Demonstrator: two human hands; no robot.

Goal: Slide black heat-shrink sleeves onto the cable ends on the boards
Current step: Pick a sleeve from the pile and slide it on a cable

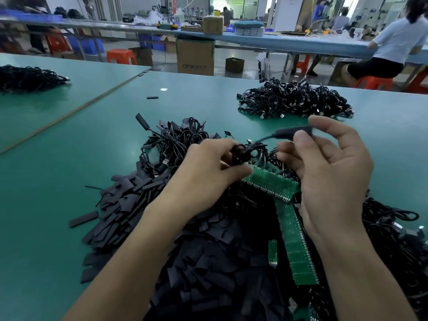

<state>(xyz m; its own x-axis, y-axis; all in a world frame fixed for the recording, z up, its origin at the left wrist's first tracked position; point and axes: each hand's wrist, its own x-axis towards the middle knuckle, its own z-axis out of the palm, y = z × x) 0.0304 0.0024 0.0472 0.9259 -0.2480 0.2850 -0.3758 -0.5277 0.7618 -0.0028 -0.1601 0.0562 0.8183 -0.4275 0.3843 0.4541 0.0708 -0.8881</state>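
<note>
My left hand (208,167) grips a coiled black cable bundle (240,152) just above a green board strip (268,181). My right hand (328,163) pinches a black heat-shrink sleeve (293,131) between thumb and forefinger, raised above the table. A thin cable runs from the sleeve's left end down to the bundle. A second green board strip (296,246) lies under my right wrist. A big heap of loose black sleeves (208,262) covers the table in front of me.
A pile of finished black cables (294,100) lies at the far right, another (27,77) at the far left. More cables (398,239) sit by my right forearm. A lone sleeve (152,97) lies farther out on the green table (58,170). A person sits at a bench behind.
</note>
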